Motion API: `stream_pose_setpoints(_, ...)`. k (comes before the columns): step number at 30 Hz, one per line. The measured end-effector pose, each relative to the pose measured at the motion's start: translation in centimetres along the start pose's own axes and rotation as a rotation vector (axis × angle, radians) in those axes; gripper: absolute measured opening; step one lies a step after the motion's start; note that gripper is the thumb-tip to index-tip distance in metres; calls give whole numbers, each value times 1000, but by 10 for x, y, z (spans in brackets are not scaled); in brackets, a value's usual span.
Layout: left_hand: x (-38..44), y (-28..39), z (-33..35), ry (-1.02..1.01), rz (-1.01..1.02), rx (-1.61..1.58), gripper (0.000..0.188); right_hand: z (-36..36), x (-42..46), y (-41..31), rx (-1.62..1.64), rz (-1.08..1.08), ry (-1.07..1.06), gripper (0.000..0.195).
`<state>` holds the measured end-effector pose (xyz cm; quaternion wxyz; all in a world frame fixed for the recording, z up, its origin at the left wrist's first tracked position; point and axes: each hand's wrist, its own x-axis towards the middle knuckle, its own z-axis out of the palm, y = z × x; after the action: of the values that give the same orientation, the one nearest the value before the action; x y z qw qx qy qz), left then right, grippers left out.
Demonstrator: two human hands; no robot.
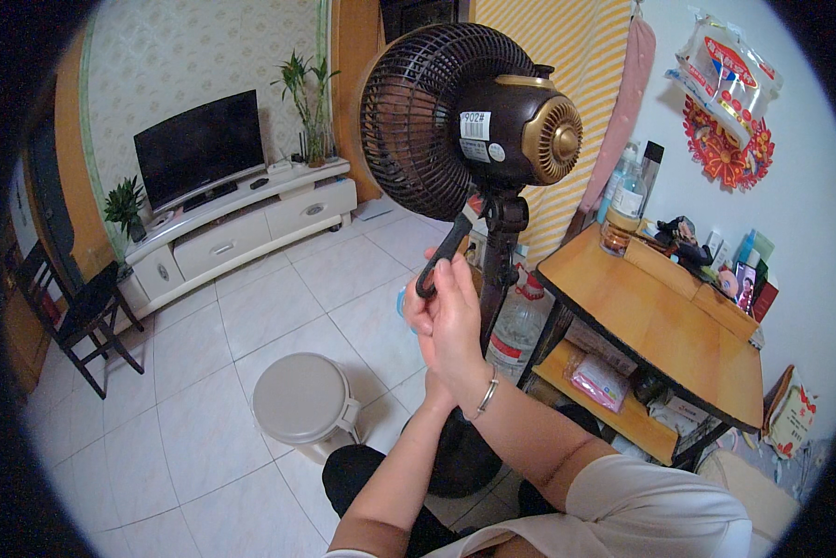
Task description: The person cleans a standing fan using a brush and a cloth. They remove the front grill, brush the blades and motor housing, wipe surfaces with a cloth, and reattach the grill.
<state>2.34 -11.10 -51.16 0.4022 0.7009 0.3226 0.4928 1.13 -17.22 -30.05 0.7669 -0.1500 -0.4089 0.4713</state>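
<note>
A dark brown pedestal fan [459, 125] stands before me, with the back of its motor housing and wire guard towards me. My right hand [456, 300], with a bracelet at the wrist, holds a black-handled tool [449, 247] slanting up to the fan's neck. The tool's reddish, pale head is close to the neck, below the motor; its exact kind is unclear. My left hand [428, 349] is beneath and behind my right hand, largely hidden, so its grip cannot be told. Part of a light blue object [401, 302] shows just left of my hands.
A round, beige lidded bin [299, 397] stands on the tiled floor. At right are a wooden desk [641, 300] with bottles and small items, and a large plastic water bottle [519, 331]. A white TV cabinet [243, 234] and a black chair [86, 310] stand farther off.
</note>
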Motion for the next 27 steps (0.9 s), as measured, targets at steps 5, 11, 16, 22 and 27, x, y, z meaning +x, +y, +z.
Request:
stream_pose_setpoints(5,-1,18,-13,44,-48,98,39,-8,-31,0,-62,116,-70,20)
stream_pose_setpoints(11,-17,62,-80,-175,-33,307,37,-53,-53,-19,-317,190,-52,18)
stream_pose_setpoints(16,-40,71,-136,-197,-190,192,23,-91,-82,-39,-823,423,-68,16)
stream_pose_setpoints(22,-78,81,-183,-142,-174,173,24,-169,-115,-26,-1270,317,-382,17)
stream_pose_setpoints(27,-99,93,-191,-222,-163,291,36,-159,-130,-34,-1217,480,-502,16)
